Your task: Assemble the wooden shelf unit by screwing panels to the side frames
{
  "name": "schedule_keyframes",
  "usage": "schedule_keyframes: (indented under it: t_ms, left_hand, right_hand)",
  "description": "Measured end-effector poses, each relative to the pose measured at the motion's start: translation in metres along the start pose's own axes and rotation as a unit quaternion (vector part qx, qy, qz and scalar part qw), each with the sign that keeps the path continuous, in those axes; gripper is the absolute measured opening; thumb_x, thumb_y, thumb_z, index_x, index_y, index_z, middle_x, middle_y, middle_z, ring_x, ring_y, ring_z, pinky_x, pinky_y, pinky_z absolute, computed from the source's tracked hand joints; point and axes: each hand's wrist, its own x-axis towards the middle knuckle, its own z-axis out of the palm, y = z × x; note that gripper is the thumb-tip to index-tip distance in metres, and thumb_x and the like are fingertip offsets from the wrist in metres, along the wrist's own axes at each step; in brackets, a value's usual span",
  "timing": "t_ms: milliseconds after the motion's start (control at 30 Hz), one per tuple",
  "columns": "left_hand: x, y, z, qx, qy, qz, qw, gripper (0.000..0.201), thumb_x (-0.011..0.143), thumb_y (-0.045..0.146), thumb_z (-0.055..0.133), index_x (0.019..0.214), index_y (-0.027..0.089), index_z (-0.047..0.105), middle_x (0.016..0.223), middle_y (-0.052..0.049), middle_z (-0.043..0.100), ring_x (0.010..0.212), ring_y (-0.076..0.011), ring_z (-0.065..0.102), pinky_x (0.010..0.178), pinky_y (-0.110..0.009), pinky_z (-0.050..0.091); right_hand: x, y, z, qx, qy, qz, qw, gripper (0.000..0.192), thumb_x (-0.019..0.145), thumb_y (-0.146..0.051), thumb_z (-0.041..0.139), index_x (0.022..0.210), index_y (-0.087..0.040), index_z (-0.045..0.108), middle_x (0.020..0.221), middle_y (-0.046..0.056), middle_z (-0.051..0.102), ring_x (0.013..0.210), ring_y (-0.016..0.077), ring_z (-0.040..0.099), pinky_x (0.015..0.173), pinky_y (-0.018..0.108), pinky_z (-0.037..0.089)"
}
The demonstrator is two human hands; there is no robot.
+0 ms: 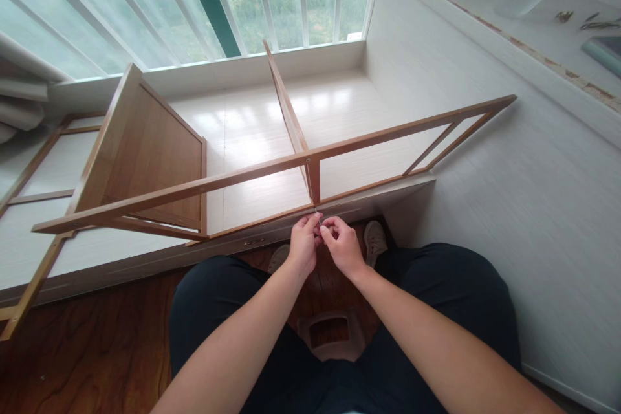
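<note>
Both hands [304, 244], fingers curled, pinch a small slender piece [319, 220].

From my remote post I view what appears a home interior: barred window [208, 0] facing greenery [284, 0]; left of the window, gathered curtain [19, 113]; below the window, pale built-in ledge [242, 110]; on the window's near side, wood-grained floor [107, 349].

Forearms [259, 323] angled inward, left grip [305, 242] beside right grip [342, 244], fingertips [326, 231] pinched
</note>
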Motion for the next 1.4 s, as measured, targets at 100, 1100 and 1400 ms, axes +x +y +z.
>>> schedule_keyframes:
  t_ms: [100, 1100, 1400]
  left_hand:
    - [-0.0005, 0.0001, 0.0003, 0.002, -0.002, 0.001, 1.0, 0.048, 0.055, 0.043, 0.093, 0.086, 0.014, 0.069, 0.062, 0.005, 0.053, 0.055, -0.0084, 0.048, 0.053, -0.023, 0.042]
    - [0.0025, -0.0034, -0.0022, 0.018, -0.012, 0.008, 1.0, 0.049, 0.06, 0.044, 0.092, 0.088, 0.013, 0.067, 0.062, 0.005, 0.054, 0.052, -0.0072, 0.046, 0.046, -0.02, 0.035]
    - [0.0025, -0.0038, -0.0022, 0.02, -0.014, 0.009, 1.0, 0.048, 0.061, 0.044, 0.091, 0.088, 0.014, 0.066, 0.062, 0.005, 0.053, 0.049, -0.007, 0.046, 0.045, -0.02, 0.034]
  right_hand:
    - [0.0001, 0.0016, 0.0004, 0.016, -0.007, 0.007, 1.0, 0.019, 0.093, -0.038, 0.058, 0.092, -0.022, 0.068, 0.079, 0.003, 0.073, 0.068, 0.0191, 0.067, 0.067, 0.029, 0.052]
    - [0.0049, -0.0051, 0.0048, 0.239, -0.037, 0.153, 0.958, 0.025, 0.082, -0.044, 0.061, 0.079, -0.02, 0.06, 0.052, -0.005, 0.056, 0.043, 0.0099, 0.046, 0.04, 0.02, 0.034]
    - [0.0049, -0.0044, 0.0049, 0.243, -0.038, 0.166, 0.955, 0.024, 0.083, -0.044, 0.059, 0.08, -0.02, 0.058, 0.053, -0.005, 0.057, 0.043, 0.0095, 0.046, 0.04, 0.019, 0.033]
